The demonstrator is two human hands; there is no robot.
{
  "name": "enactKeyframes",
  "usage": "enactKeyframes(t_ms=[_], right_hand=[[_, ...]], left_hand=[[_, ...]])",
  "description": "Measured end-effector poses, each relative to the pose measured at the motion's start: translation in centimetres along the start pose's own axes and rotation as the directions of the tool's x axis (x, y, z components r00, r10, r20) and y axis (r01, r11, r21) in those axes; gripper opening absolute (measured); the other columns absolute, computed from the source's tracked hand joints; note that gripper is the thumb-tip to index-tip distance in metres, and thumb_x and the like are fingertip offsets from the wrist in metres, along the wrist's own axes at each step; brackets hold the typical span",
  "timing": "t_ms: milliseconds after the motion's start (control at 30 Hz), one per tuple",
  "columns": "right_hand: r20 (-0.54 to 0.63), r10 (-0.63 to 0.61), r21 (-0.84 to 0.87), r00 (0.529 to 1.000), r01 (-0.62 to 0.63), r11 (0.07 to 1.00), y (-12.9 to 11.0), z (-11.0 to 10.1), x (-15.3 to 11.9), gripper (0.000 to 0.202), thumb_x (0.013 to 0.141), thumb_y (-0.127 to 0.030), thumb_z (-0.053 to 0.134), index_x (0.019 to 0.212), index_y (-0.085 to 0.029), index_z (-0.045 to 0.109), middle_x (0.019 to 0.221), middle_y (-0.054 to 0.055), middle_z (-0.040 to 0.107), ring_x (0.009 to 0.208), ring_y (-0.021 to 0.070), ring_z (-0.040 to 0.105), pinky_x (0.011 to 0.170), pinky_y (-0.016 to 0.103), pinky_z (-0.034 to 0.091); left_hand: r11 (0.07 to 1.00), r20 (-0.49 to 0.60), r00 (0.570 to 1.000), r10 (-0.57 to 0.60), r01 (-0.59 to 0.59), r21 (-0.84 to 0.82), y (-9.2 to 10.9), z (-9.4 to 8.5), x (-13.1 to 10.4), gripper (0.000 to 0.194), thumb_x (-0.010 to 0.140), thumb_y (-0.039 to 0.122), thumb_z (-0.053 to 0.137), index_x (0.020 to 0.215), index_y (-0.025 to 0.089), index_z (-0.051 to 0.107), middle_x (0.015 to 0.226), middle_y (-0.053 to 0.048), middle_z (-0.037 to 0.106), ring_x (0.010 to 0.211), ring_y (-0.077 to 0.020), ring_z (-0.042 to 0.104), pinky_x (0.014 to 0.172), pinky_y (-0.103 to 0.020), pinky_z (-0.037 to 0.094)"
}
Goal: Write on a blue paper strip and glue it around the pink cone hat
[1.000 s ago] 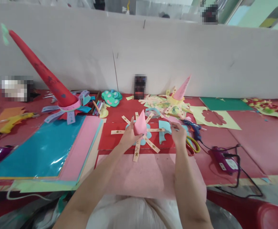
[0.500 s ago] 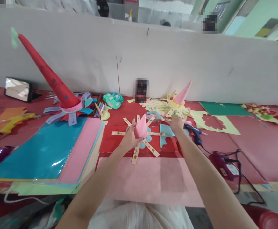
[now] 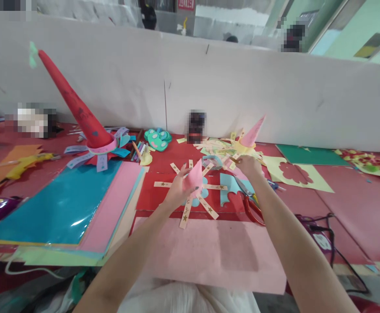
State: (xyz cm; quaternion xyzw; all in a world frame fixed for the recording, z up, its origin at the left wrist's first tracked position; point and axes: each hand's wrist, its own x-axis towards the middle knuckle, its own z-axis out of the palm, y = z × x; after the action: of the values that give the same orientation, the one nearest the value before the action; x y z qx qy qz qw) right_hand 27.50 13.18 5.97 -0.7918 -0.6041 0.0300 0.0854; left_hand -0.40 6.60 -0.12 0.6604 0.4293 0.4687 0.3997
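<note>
My left hand (image 3: 179, 188) is wrapped round a small pink paper cone (image 3: 195, 176), which stands on a blue scalloped paper base (image 3: 204, 191). Strips with gold stars (image 3: 186, 214) spread out from that base over a red sheet. My right hand (image 3: 249, 167) is raised at the right, its fingers pinched on a small brownish strip (image 3: 234, 160), near a heap of yellow paper pieces (image 3: 216, 143). Below this hand lie red-handled scissors (image 3: 252, 208) and a cut light blue paper (image 3: 228, 186).
A tall red cone hat (image 3: 79, 106) stands at the left behind blue and pink sheets (image 3: 62, 204). Further right are a yellow sheet with a red flower (image 3: 296, 173), a green sheet (image 3: 310, 155) and a purple power strip with cables (image 3: 320, 239). A pink sheet (image 3: 206, 248) lies in front.
My right hand has lifted from the yellow pieces and moved right and nearer, with a small strip in its fingers. The scissors now show beneath it. My left hand stays on the cone.
</note>
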Motion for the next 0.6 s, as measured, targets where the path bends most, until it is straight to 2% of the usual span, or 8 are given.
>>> enactKeyframes(t_ms=[100,167,233,367,433,500,600], right_hand=[[-0.036,0.02,0.058,0.999,-0.018,0.998,-1.1,-2.6,-1.1,0.026,0.076,-0.03,0.055,0.098,-0.019,0.065,0.092,0.009,0.07,0.086,0.0229,0.062,0.067,0.029,0.042],[-0.132,0.041,0.242,0.99,-0.008,0.97,-2.2,-4.4,-2.1,0.024,0.073,-0.031,0.058,0.093,-0.019,0.064,0.088,0.007,0.07,0.081,0.021,0.062,0.067,0.029,0.043],[-0.228,0.042,0.402,0.973,0.054,0.914,-3.6,-5.9,-3.2,0.021,0.07,-0.031,0.062,0.087,-0.019,0.062,0.08,0.005,0.069,0.074,0.0189,0.062,0.065,0.029,0.043],[-0.369,0.051,0.561,0.928,0.178,0.809,-6.3,-7.2,-4.7,0.013,0.068,-0.029,0.062,0.072,-0.019,0.054,0.065,0.003,0.063,0.06,0.0168,0.057,0.06,0.03,0.043],[-0.413,0.096,0.64,0.906,0.213,0.738,-7.2,-7.2,-4.9,0.014,0.067,-0.028,0.062,0.069,-0.02,0.051,0.06,0.002,0.06,0.058,0.017,0.056,0.058,0.031,0.044],[-0.434,0.116,0.727,0.893,0.271,0.631,-7.8,-7.0,-4.9,0.013,0.069,-0.026,0.061,0.072,-0.021,0.049,0.061,-0.001,0.058,0.057,0.0156,0.057,0.057,0.03,0.046],[-0.477,0.111,0.795,0.872,0.375,0.476,-8.0,-7.0,-4.9,0.014,0.072,-0.026,0.06,0.076,-0.021,0.047,0.063,-0.002,0.057,0.056,0.0134,0.058,0.058,0.03,0.048]], left_hand=[[0.994,-0.065,0.992,0.112,-0.112,0.007,0.6,-0.2,-0.1,0.058,0.077,0.047,0.06,0.127,0.023,0.043,0.131,-0.012,0.05,0.125,-0.0273,0.042,0.104,-0.048,0.032],[0.986,-0.114,0.979,0.167,-0.166,0.016,1.4,-0.3,0.2,0.055,0.081,0.047,0.056,0.128,0.023,0.042,0.129,-0.012,0.051,0.123,-0.026,0.045,0.104,-0.047,0.032],[0.98,-0.154,0.968,0.199,-0.198,0.022,2.6,-0.3,0.9,0.047,0.085,0.044,0.05,0.128,0.024,0.042,0.13,-0.011,0.051,0.123,-0.0241,0.045,0.103,-0.044,0.034],[0.968,-0.222,0.943,0.248,-0.251,0.016,5.6,0.1,3.5,0.044,0.09,0.043,0.041,0.131,0.025,0.04,0.132,-0.01,0.051,0.124,-0.0197,0.045,0.102,-0.038,0.036],[0.966,-0.291,0.924,0.248,-0.259,-0.001,7.0,0.4,4.8,0.04,0.092,0.041,0.038,0.127,0.024,0.046,0.13,-0.008,0.053,0.122,-0.018,0.047,0.101,-0.036,0.037],[0.976,-0.265,0.94,0.215,-0.213,0.036,8.3,0.4,5.8,0.037,0.093,0.041,0.036,0.121,0.024,0.053,0.125,-0.006,0.058,0.118,-0.0171,0.051,0.099,-0.034,0.039],[0.988,-0.032,0.997,0.066,-0.061,0.14,10.1,-0.2,6.3,0.041,0.092,0.045,0.033,0.114,0.022,0.059,0.112,-0.005,0.066,0.106,-0.0192,0.059,0.091,-0.034,0.045]])
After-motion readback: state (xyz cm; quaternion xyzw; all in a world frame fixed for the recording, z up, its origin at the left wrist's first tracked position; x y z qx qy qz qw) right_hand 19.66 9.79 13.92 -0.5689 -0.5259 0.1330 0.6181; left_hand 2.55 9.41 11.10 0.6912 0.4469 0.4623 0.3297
